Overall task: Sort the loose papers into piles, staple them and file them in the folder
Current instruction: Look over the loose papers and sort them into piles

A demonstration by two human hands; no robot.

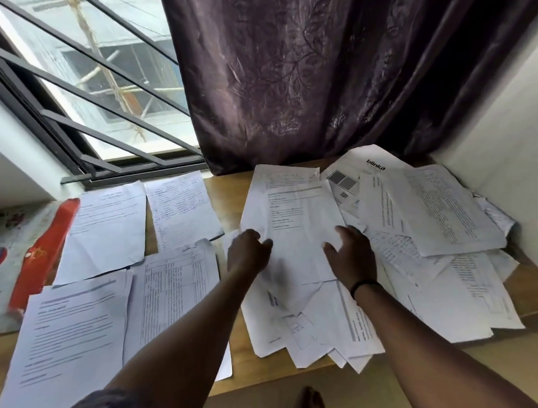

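Two hands meet over one white sheet (296, 233): your left hand (248, 251) has its fingers curled at the sheet's left edge, seemingly pinching it, though the fingertips are hidden under the knuckles, and your right hand (351, 255) lies with fingers loosely spread and thumb out, pressing on the sheet's right side and gripping nothing. That sheet is smooth, rectangular and thinly printed, with a grey bar across its top, and it tops the loose heap (418, 274) that fans out beyond and to the right of your right hand, its pages overlapping at odd angles, several creased or curled at the corners. At the far end of that heap, past your right fingertips, a page printed "blinkit" (374, 165) shows two grey squares. Left of your left hand lie four flatter sorted piles: a table-printed pile (176, 288) just beside your left forearm, a text pile with grey rules (67, 336) further left and nearer you, a handwritten-looking pile (181, 207) beyond, and a lightly printed pile (105, 229) next to that. Further left still, a glossy red folder (44, 250) lies slantwise, partly under the paper edges. All of it rests on a bare wooden table (227, 205), matte and pale brown. A thin black band (365, 287) rings your right wrist. Behind the heap hangs a dark, sheeny curtain (317, 72) embossed with leaves.
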